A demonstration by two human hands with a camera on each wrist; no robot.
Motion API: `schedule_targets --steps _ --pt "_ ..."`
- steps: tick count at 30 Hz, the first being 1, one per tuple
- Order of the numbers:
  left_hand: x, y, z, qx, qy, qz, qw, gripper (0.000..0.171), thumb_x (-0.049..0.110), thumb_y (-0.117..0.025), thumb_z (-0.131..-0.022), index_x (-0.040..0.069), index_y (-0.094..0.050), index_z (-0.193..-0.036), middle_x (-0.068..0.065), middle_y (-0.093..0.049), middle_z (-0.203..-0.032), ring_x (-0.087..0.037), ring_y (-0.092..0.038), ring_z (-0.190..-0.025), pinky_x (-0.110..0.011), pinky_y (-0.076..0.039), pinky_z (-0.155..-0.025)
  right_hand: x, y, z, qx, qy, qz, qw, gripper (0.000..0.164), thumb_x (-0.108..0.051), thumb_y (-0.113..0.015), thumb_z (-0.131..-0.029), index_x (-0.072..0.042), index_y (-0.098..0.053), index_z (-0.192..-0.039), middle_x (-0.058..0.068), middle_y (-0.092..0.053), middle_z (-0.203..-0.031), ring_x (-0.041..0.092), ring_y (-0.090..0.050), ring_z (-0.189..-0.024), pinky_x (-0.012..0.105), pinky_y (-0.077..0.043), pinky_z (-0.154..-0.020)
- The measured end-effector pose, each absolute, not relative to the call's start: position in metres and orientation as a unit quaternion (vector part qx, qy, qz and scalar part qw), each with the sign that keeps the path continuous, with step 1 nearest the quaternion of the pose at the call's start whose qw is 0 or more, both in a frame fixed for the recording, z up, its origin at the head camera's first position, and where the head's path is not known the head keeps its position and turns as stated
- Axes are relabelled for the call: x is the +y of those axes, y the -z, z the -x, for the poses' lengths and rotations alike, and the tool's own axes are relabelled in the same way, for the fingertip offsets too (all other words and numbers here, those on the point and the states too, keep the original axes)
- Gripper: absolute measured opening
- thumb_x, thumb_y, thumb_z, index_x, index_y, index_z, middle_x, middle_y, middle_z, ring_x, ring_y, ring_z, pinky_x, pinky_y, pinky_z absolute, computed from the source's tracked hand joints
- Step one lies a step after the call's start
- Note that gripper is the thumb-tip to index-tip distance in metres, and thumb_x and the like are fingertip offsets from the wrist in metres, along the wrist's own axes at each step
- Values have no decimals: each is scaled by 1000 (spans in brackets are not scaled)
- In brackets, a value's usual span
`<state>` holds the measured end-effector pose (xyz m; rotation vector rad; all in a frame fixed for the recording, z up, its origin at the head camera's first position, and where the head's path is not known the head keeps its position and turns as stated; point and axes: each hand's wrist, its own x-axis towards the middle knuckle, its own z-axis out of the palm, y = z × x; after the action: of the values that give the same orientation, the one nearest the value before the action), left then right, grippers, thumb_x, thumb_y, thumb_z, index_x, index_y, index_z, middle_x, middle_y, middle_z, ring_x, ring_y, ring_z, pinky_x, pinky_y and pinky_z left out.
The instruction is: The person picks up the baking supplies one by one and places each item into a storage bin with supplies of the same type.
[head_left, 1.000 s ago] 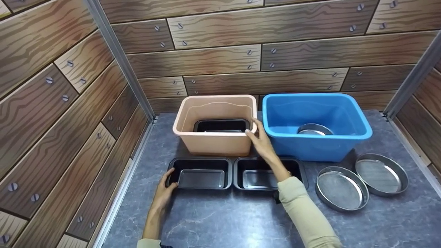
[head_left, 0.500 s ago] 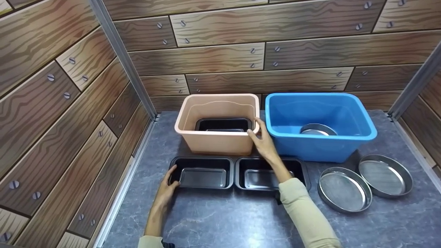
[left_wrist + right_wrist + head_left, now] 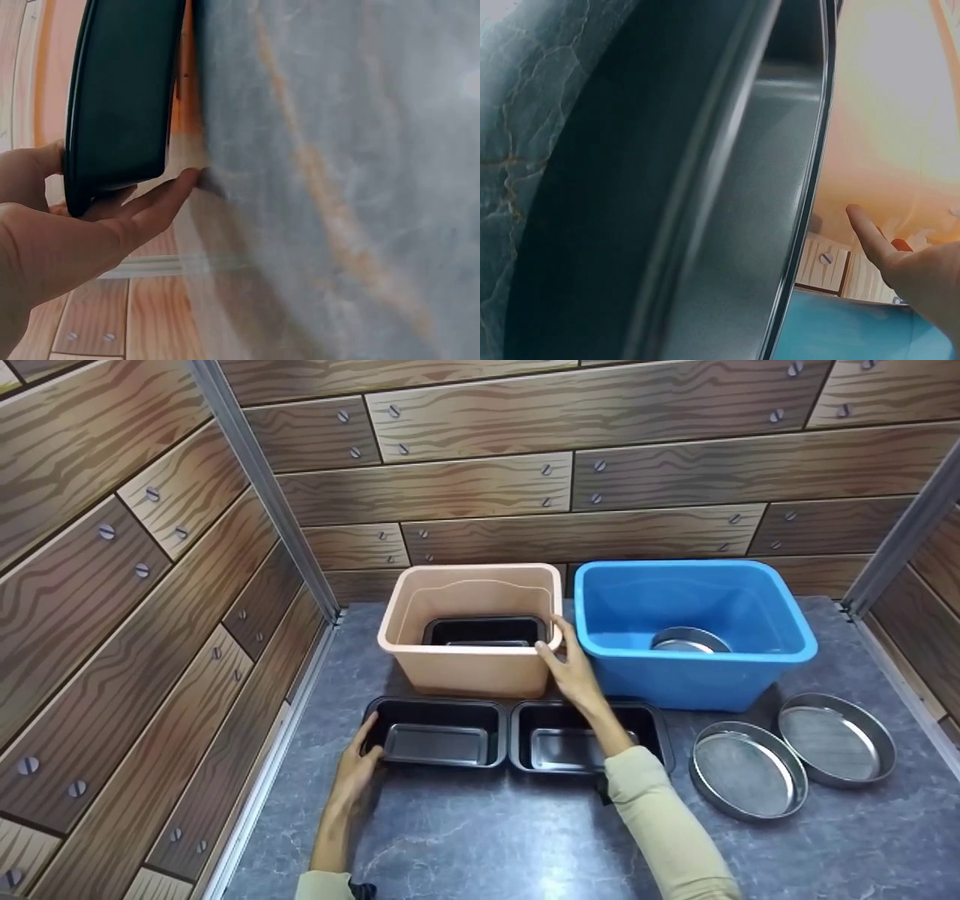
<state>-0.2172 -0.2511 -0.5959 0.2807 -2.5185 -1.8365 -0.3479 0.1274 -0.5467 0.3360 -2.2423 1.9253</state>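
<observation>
My left hand [image 3: 355, 769] grips the left end of a black loaf pan [image 3: 439, 742], thumb on the rim. In the left wrist view, a narrow gap shows between this loaf pan [image 3: 124, 90] and the tabletop. A second loaf pan [image 3: 562, 750] sits right beside it, partly hidden under my right forearm. My right hand [image 3: 576, 675] holds the right front corner of a peach plastic tub [image 3: 472, 671], thumb at the front and fingers along the side. Inside that tub lies another black loaf pan [image 3: 487, 628].
A blue tub [image 3: 675, 682] stands right of the peach one, with a round cake pan [image 3: 688, 639] in it. Two more round pans, a nearer cake pan [image 3: 748, 772] and a farther cake pan [image 3: 836, 739], lie at the right. Wood-patterned walls [image 3: 480, 487] enclose the table.
The left end of the loaf pan in my left hand has risen slightly, and that hand has moved a little upward with it. My right hand stays on the peach tub's corner.
</observation>
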Motion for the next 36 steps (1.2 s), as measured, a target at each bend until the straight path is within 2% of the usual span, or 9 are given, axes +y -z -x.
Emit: schedule_targets --steps 1,4,8,15,20,26,30,33,36 --pt "-251 595 217 -797 597 -92 2 71 0 -51 -97 19 -35 -164 -26 -34 -162 -11 -46 -64 -23 -47 -60 128 547 348 -751 -645 -113 83 64 -20 -64 -105 -7 -35 -160 21 -35 -164 36 -55 -127 44 -45 -106" --pt "-250 591 215 -773 627 -95 -9 70 -1 -48 -99 17 -32 -164 -29 -36 -157 -23 -63 -83 -38 -59 -80 128 548 347 -751 -646 -115 82 65 -21 -63 -105 -8 -34 -161 21 -34 -164 35 -55 -126 45 -45 -106" --pt "-249 590 214 -748 657 -98 -3 71 -3 -49 -98 13 -32 -164 -29 -32 -161 -33 -66 -101 -53 -58 -92 129 548 347 -754 -642 -112 82 65 -22 -63 -106 -10 -34 -162 19 -35 -163 35 -55 -126 48 -46 -106" --pt "-251 594 211 -717 692 -83 18 65 -5 -57 -99 9 -40 -160 -22 -23 -169 -39 -61 -121 -54 -55 -98 128 549 347 -751 -645 -114 83 64 -21 -61 -106 -8 -33 -162 20 -35 -164 38 -52 -130 50 -42 -109" --pt "-254 592 208 -683 726 -71 31 66 -6 -62 -98 10 -43 -159 -27 -32 -162 -38 -66 -114 -54 -55 -99 127 550 347 -752 -642 -120 89 64 -20 -61 -106 -6 -32 -162 21 -32 -166 37 -51 -131 49 -42 -110" --pt "-253 592 206 -675 733 -71 49 62 -4 -69 -95 6 -49 -154 -27 -36 -158 -36 -65 -112 -56 -56 -96 129 551 347 -754 -640 -117 90 64 -23 -61 -107 -11 -33 -163 17 -35 -165 35 -53 -128 47 -44 -108" --pt "-255 591 205 -687 720 -68 69 59 -3 -72 -94 4 -53 -150 -24 -42 -157 -36 -60 -120 -40 -60 -92 128 552 347 -759 -634 -115 96 63 -21 -61 -107 -12 -34 -163 16 -37 -164 35 -55 -124 47 -45 -104" --pt "-258 587 204 -707 699 -67 89 57 -3 -73 -93 5 -55 -148 -19 -46 -157 -34 -56 -124 -25 -57 -88 127 553 348 -760 -632 -114 99 64 -19 -61 -107 -9 -32 -163 18 -36 -164 38 -54 -125 49 -43 -104" --pt "-261 580 203 -717 686 -62 103 57 -1 -73 -94 6 -55 -148 -16 -47 -157 -35 -56 -124 -21 -54 -87 126 551 349 -762 -631 -111 93 65 -17 -59 -107 -6 -28 -164 20 -34 -166 41 -51 -130 52 -41 -110"
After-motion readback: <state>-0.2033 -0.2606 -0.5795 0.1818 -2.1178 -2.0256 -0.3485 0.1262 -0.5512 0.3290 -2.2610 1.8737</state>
